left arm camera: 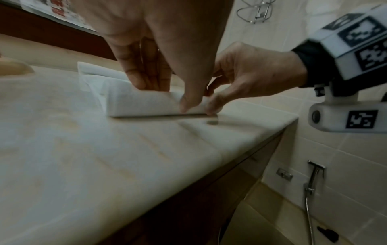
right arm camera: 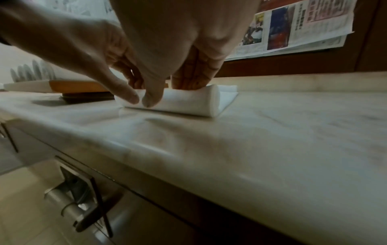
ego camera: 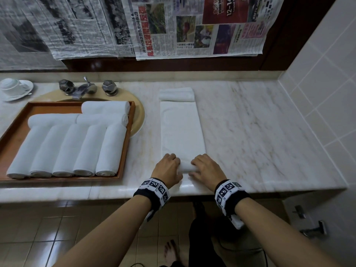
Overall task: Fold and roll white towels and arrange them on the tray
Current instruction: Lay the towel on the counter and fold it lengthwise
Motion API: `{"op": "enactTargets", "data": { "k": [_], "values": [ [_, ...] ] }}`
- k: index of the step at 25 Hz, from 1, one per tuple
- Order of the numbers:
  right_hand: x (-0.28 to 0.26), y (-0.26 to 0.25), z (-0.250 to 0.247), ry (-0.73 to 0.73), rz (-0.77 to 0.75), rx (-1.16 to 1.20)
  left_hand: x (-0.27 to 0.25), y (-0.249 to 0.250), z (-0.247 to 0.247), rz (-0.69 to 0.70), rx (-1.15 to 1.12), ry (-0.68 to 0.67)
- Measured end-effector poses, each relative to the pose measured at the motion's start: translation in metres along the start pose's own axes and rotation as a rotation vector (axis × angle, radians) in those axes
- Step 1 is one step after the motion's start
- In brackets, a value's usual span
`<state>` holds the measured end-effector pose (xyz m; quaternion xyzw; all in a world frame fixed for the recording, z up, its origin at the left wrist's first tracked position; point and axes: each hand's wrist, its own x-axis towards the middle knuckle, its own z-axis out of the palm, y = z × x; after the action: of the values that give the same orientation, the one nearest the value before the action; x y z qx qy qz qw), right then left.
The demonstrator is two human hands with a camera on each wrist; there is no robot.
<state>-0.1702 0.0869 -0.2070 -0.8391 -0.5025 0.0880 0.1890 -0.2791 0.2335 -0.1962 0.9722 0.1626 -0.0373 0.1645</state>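
Head view: both hands down on the near end of the long folded towel (ego camera: 183, 130) on the tabletop (ego camera: 260, 132), left hand (ego camera: 167, 168) and right hand (ego camera: 206, 169) curled over a small started roll (ego camera: 185, 167). Rolled towels (ego camera: 77, 147) fill the tray (ego camera: 125, 151).

Left wrist: fingers (left arm camera: 146, 74) and thumb pinch the roll.

Right wrist: fingers (right arm camera: 194, 73) likewise wrap it.

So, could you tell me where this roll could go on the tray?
The tray is bare at its far-left corner, beyond the crosswise rolled towels. Its near row of five rolls is packed. The counter right of the flat towel is bare too.
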Motion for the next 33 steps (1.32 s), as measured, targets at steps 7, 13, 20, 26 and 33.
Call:
{"op": "enactTargets", "data": {
  "k": [7,13,20,26,33],
  "values": [
    [0.013,0.007,0.0,-0.109,-0.009,-0.07,0.01,-0.006,-0.001,0.05,0.137,-0.033],
    [0.009,0.005,-0.026,-0.313,0.099,0.118,-0.006,-0.02,0.0,0.098,-0.078,-0.07],
    [0.011,-0.004,-0.006,-0.035,-0.003,-0.092,0.0,-0.005,-0.001,0.006,0.003,0.089],
    [-0.002,-0.01,0.002,0.008,-0.132,-0.151,-0.012,0.001,0.008,0.046,-0.025,0.114],
    [0.013,-0.006,-0.008,-0.173,-0.046,-0.163,-0.002,0.0,0.004,0.059,0.065,0.06]
  ]
}}
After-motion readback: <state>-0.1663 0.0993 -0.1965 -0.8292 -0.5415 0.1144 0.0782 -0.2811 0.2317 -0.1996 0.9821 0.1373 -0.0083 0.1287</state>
